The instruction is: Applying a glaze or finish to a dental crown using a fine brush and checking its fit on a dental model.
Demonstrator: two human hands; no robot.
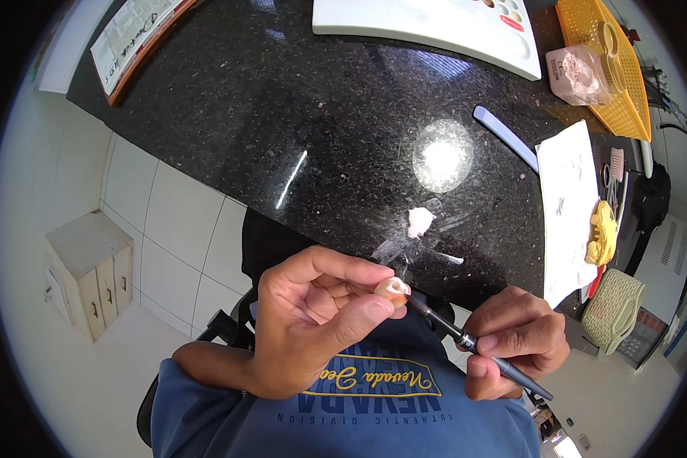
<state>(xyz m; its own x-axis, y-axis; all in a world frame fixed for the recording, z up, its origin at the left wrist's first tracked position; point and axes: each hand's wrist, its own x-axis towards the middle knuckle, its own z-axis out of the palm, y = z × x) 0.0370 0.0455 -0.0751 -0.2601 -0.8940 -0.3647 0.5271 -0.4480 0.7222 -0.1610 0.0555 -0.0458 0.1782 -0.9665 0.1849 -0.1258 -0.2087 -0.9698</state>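
Between thumb and fingertips, my left hand (320, 313) pinches a small rounded white and tan tooth-like piece (394, 290). My right hand (517, 343) grips a slim black and grey pen-like tool (439, 320), its narrow end pointing left. That end meets the right side of the tooth-like piece; its very tip is too small to make out. Both hands are just off the near edge of the dark speckled worktop. Just beyond them on the stone lies a lump of pinkish-white paste (419, 222), with whitish smears around it.
At right, a pale blue strip (505, 139) touches a white paper sheet (569, 206), with a yellow dental model (603, 233) on its edge. Farther back stand a white palette (427, 27), a clear pinkish jar (580, 75) and a yellow basket (626, 99). A framed sheet (133, 49) sits far left.
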